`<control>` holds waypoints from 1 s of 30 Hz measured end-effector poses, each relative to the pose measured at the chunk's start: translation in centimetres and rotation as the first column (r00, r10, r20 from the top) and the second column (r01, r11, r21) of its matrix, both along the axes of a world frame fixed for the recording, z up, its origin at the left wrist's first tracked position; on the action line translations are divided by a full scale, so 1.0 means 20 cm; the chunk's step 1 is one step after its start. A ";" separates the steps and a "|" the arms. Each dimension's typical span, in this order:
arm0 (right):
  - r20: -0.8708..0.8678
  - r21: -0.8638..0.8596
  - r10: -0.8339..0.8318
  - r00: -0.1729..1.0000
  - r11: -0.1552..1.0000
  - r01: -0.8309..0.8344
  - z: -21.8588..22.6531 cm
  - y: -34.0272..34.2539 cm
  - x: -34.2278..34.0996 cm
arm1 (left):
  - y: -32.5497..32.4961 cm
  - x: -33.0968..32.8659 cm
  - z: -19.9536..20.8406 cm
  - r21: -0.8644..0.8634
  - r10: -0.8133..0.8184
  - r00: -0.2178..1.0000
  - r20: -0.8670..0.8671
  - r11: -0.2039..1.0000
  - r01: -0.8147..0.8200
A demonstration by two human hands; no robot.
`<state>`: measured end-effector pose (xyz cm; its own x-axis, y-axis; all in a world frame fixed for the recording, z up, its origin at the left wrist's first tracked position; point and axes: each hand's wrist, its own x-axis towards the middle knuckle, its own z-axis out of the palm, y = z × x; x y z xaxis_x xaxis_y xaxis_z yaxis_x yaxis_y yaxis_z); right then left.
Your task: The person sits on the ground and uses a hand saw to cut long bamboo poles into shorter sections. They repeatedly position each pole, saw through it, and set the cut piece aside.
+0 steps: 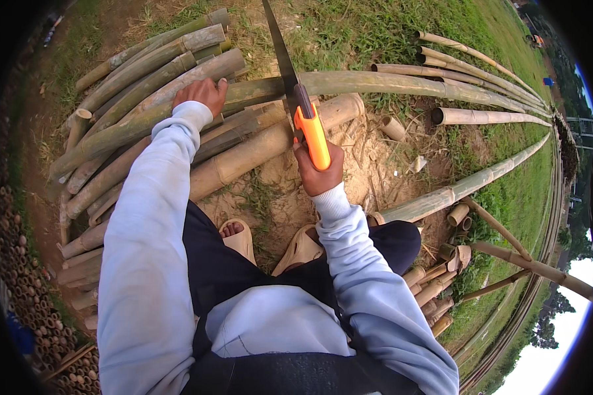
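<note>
My right hand (321, 172) is wrapped round the orange handle of a hand saw (314, 131). Its dark blade points away from me and lies across a long green bamboo pole (369, 83); I cannot tell how deep the teeth sit in it. To the left, my left hand (203, 96) presses on the bamboo with its fingers curled over and partly hidden. That pole rests across a heap of cut bamboo lengths (244, 161) in front of my feet.
More long bamboo poles (464, 117) stretch out to the right over the grass. A short bamboo offcut (393, 128) lies on sawdust-covered soil. Short pieces (435, 289) are heaped by my right knee, near a propped pole (534, 265). Many stacked bamboo ends (36, 289) show at far left.
</note>
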<state>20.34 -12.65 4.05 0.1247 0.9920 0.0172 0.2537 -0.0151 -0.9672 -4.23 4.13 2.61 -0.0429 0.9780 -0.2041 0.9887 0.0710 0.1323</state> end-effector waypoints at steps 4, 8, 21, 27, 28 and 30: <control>-0.060 -0.028 -0.020 0.998 0.999 0.019 -0.03 -0.15 -0.02 | 0.02 -0.07 -0.01 -0.019 -0.041 0.999 -0.006 0.999 0.041; 0.003 -0.216 -0.054 0.999 0.975 0.054 0.12 -0.89 0.09 | -0.02 -0.12 -0.05 -0.028 -0.001 1.000 0.012 1.000 0.002; -0.029 -0.008 0.009 1.000 1.000 -0.010 -0.03 -0.07 -0.02 | -0.05 -0.11 -0.06 0.098 0.012 0.995 0.104 0.995 -0.022; -0.147 0.133 0.006 0.989 0.991 0.014 -0.15 -0.14 -0.04 | -0.04 -0.09 0.00 0.003 -0.001 0.997 0.081 1.000 0.000; -0.153 0.126 0.005 0.988 0.992 0.015 -0.16 -0.17 -0.03 | -0.06 -0.07 0.00 -0.019 0.011 0.996 0.087 1.000 -0.009; -0.203 0.092 -0.005 0.979 0.995 0.024 -0.17 -0.16 -0.02 | -0.05 -0.05 0.05 -0.014 0.014 0.995 0.096 1.000 -0.013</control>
<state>19.99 -15.76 0.65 0.1495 0.9853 0.0832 0.0534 0.0760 -0.9957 -5.29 3.06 3.59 -0.0358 0.9747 -0.2206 0.9704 0.0867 0.2253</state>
